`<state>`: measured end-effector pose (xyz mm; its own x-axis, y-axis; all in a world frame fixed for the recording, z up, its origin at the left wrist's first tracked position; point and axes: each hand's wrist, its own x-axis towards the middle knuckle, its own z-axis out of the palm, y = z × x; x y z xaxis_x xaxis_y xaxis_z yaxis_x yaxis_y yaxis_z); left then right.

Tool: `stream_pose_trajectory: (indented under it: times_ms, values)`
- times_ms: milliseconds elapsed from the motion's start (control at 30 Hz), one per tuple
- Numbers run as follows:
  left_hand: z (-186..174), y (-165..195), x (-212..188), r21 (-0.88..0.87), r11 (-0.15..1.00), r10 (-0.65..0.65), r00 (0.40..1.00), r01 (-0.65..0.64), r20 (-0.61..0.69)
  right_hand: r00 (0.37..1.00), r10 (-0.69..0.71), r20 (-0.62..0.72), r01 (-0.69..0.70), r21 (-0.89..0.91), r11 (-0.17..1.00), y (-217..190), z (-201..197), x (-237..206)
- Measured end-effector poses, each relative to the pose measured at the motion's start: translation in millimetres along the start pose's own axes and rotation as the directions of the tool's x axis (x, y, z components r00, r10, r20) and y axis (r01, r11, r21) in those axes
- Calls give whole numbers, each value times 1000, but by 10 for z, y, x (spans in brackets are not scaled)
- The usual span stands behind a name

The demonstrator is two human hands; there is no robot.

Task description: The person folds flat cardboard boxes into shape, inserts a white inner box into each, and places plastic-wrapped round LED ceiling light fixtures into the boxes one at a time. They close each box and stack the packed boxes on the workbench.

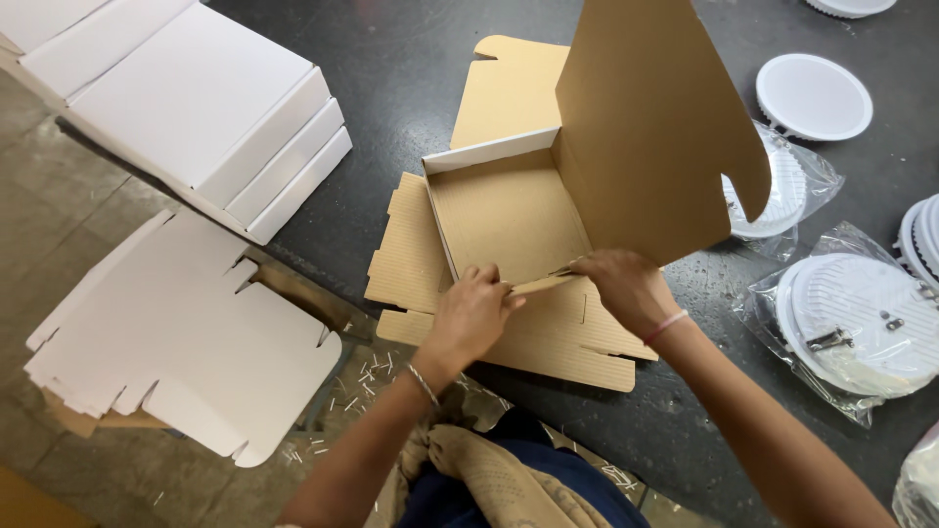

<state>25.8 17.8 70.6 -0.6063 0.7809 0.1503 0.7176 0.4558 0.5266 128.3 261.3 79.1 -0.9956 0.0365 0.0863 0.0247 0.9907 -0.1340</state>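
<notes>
— Both hands meet at the near edge of the half-folded brown corrugated cardboard box (509, 210): the left hand (471, 315) and the right hand (626, 288) are each pinched on the narrow front flap (541, 285).

— How far is the box?

— It lies on the dark bench (411, 59), on top of flat brown blanks (548, 342). Far and left walls stand, the lid (650, 127) stands up; I think the front wall remains.

— And around?

— Finished white boxes (196, 108) at far left, flat white blanks (186, 332) below them, round white lamp discs in plastic bags (856, 323) at right.
</notes>
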Motion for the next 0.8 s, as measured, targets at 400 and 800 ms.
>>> stream_pose_trajectory:
  times_ms: [400,800]
  values:
    - [-2,-644,1039,19,967,-245,907,254,343,770,154,619,-302,142,943,324,-208,1154]
    - [604,-136,262,90,993,98,964,-78,-246,984,-169,-47,175,189,966,173,186,342]
